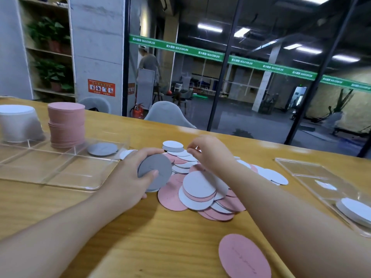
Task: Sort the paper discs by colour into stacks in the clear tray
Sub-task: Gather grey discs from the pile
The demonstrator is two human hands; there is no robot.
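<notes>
A loose pile of pink and white paper discs (200, 189) lies on the wooden table in front of me. My left hand (130, 177) grips a small stack of grey discs (155, 171) at the pile's left edge, thumb on top. Over the far side of the pile, my right hand (210, 153) has its fingers curled, pinching at a white disc; the grasp is partly hidden. The clear tray (60, 173) at the left holds a tall white stack (18, 123), a tall pink stack (66, 125) and a few grey discs (102, 149).
A second clear tray (313, 173) at the right holds white discs (355, 211). One pink disc (244, 255) lies alone near the table's front edge. Grey chairs (168, 113) stand behind the table, in front of a glass wall.
</notes>
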